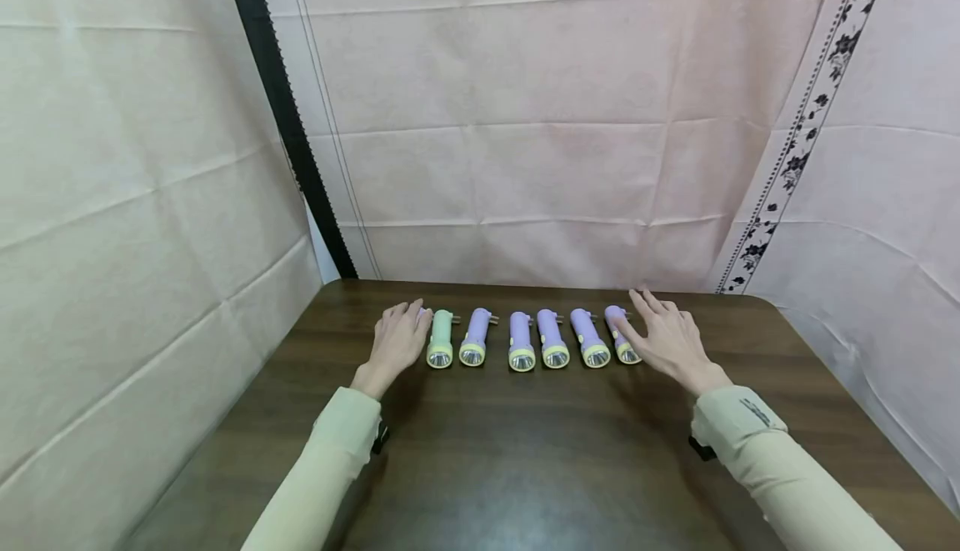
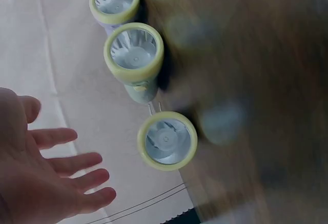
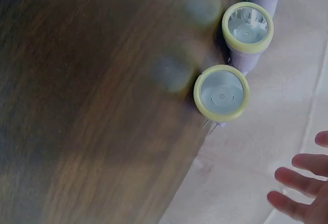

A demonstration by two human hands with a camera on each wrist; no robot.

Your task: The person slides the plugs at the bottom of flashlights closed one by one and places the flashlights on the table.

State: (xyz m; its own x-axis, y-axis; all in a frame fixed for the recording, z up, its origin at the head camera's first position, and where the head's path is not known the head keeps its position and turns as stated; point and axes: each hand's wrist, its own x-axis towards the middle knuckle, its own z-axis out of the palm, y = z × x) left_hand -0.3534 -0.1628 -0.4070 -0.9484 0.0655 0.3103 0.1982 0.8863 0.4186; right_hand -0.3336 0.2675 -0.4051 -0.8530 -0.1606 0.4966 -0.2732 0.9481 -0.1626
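A row of flashlights with cream-yellow head rims and metal plug prongs lies on the table. Most have purple bodies, such as a purple flashlight mid-row; one is a green flashlight near the left end. My left hand, fingers extended, hovers over the leftmost flashlight, which it mostly hides in the head view. At the opposite end, my right hand has its fingers spread close above the rightmost purple flashlight. Both wrist views show straight fingers holding nothing, beside the flashlight heads.
The dark brown wooden table has rounded far corners. Pale cloth hangs behind it and along both sides, with a black strip at left and a floral border at right.
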